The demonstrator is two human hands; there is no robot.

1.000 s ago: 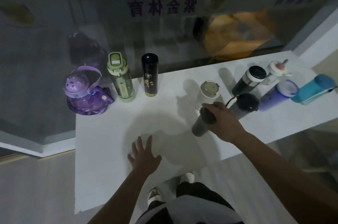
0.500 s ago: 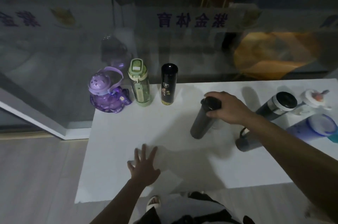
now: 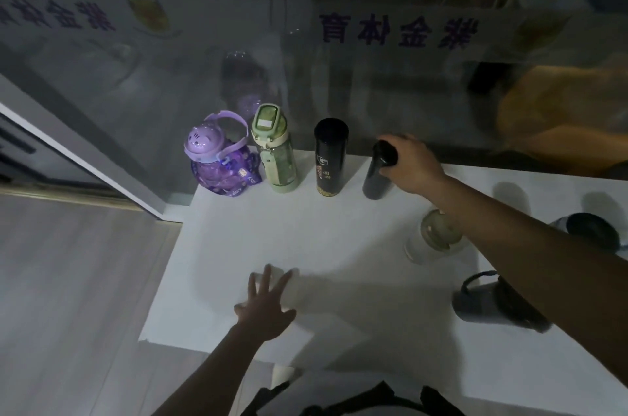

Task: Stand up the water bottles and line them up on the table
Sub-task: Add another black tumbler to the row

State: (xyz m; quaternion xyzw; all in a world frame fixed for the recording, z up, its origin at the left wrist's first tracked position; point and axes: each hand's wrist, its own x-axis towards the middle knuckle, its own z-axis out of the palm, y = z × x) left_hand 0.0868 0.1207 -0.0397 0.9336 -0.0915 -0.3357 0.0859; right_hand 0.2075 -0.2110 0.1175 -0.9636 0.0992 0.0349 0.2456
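Note:
Three bottles stand in a row at the back left of the white table [image 3: 339, 245]: a purple cat-lid bottle [image 3: 221, 157], a green bottle [image 3: 275, 150] and a black flask [image 3: 329, 157]. Just right of them stands a dark grey bottle [image 3: 375, 177], upright, with my right hand [image 3: 411, 164] gripping its cap. My left hand [image 3: 265, 303] lies flat on the table near the front edge, fingers spread. A pale cream bottle [image 3: 435, 239] sits partly under my right forearm. A dark looped bottle [image 3: 489, 303] lies at the right.
A glass wall with mirrored lettering runs directly behind the table. Another dark-lidded bottle [image 3: 591, 232] shows at the right edge. The table's left edge drops to a wooden floor [image 3: 68, 279]. My legs are below the front edge.
My right hand carried the dark grey bottle from the table's middle back and left, setting it beside the black flask. The left hand stayed flat. The view shifted left.

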